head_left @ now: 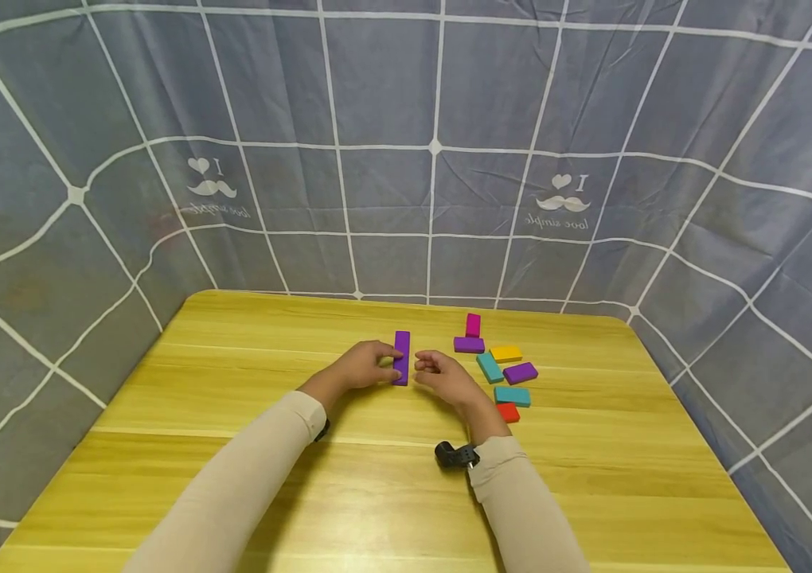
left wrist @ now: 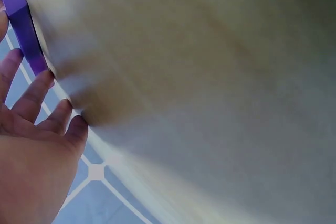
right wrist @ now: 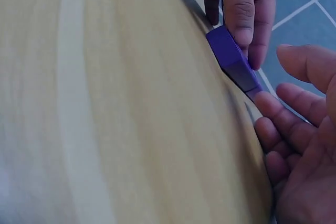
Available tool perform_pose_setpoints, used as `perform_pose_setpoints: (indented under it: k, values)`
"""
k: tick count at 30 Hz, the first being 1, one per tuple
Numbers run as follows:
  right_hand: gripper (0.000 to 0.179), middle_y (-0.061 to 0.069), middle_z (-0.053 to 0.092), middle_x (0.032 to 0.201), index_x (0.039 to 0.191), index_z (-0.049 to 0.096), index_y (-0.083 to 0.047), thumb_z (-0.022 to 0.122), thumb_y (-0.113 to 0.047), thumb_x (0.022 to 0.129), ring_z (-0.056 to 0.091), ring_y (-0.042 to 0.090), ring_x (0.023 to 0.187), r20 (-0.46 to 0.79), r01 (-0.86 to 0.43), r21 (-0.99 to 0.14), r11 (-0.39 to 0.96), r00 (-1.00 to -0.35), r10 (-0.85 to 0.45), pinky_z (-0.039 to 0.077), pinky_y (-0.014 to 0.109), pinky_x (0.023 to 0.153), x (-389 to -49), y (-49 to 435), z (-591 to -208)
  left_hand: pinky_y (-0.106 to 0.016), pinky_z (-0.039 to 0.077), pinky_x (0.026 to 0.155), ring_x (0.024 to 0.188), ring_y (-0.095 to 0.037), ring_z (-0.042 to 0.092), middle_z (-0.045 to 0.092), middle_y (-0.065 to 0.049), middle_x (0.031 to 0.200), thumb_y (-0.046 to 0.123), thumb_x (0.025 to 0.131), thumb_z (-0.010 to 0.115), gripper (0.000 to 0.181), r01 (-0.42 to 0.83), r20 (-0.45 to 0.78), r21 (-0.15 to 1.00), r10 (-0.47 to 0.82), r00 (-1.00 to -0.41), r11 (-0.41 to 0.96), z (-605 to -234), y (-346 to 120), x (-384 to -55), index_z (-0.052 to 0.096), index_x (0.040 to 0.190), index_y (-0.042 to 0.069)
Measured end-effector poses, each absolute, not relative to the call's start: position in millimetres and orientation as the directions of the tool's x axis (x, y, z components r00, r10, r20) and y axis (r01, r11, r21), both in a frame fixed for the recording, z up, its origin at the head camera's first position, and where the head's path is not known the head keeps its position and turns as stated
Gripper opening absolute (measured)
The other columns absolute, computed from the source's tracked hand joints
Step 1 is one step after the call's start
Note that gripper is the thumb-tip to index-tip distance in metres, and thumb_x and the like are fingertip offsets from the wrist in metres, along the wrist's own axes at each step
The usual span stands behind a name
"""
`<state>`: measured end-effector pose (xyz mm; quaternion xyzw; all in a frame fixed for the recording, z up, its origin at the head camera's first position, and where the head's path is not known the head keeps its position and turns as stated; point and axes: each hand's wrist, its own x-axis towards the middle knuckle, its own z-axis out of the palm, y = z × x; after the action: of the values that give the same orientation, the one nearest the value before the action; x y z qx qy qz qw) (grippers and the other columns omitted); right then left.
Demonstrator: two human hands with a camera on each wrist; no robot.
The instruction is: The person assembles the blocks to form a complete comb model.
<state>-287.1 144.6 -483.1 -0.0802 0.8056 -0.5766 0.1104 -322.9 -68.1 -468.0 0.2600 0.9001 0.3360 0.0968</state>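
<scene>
The left hand point(head_left: 365, 365), loosely spread, touches a purple bar point(head_left: 402, 342) on a wooden bench point(head_left: 377, 501); the right hand point(head_left: 449, 379) (gently cupped, holding nothing) hovers just beside it.

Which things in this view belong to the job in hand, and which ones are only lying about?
Likely in the job:
purple piece, touched by the left hand
right hand, near it

Apparently just lying about, though perhaps spare:
magenta block
two shorter purple blocks
yellow block
two teal blocks
red block
</scene>
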Motion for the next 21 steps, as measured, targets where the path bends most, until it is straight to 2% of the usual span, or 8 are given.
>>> perform_pose_setpoints:
  k: [5, 8, 13, 21]
  values:
    - [0.042, 0.014, 0.058, 0.129, 0.137, 0.054, -0.001, 0.063, -0.010, 0.097, 0.051, 0.029, 0.119, -0.114, 0.009, -0.940, 0.341, -0.950, -0.290, 0.044, 0.043, 0.101, -281, 147, -478, -0.045, 0.039, 0.109, 0.127, -0.033, 0.053, 0.062, -0.015, 0.131, 0.022, 0.091, 0.073, 0.043, 0.420, 0.016, 0.646, 0.539, -0.842, 0.638, -471, -70, -323, 0.065, 0.129, 0.002]
    - [0.043, 0.013, 0.058, 0.132, 0.138, 0.054, -0.002, 0.063, -0.012, 0.098, 0.052, 0.030, 0.121, -0.109, -0.011, -0.928, 0.373, -0.948, -0.298, 0.045, 0.045, 0.102, -276, 152, -474, -0.045, 0.037, 0.110, 0.129, -0.033, 0.051, 0.061, -0.015, 0.133, 0.022, 0.091, 0.072, 0.045, 0.415, 0.016, 0.658, 0.539, -0.842, 0.628, -473, -71, -323, 0.064, 0.130, 0.002]
    - [0.040, 0.014, 0.059, 0.131, 0.136, 0.056, -0.001, 0.062, -0.014, 0.098, 0.055, 0.029, 0.116, -0.022, -0.117, -0.885, 0.450, -0.956, -0.292, 0.048, 0.046, 0.098, -260, 168, -461, -0.043, 0.035, 0.112, 0.132, -0.032, 0.049, 0.059, -0.014, 0.136, 0.024, 0.091, 0.073, 0.047, 0.397, 0.000, 0.664, 0.531, -0.848, 0.634, -475, -71, -323, 0.064, 0.132, 0.004]
    - [0.040, 0.019, 0.057, 0.134, 0.135, 0.055, 0.001, 0.062, -0.014, 0.099, 0.054, 0.034, 0.120, 0.050, -0.207, -0.821, 0.532, -0.954, -0.295, 0.046, 0.051, 0.101, -230, 218, -445, -0.045, 0.034, 0.113, 0.133, -0.035, 0.047, 0.057, -0.017, 0.137, 0.020, 0.091, 0.073, 0.045, 0.382, -0.002, 0.692, 0.531, -0.848, 0.613, -475, -73, -321, 0.063, 0.132, 0.002]
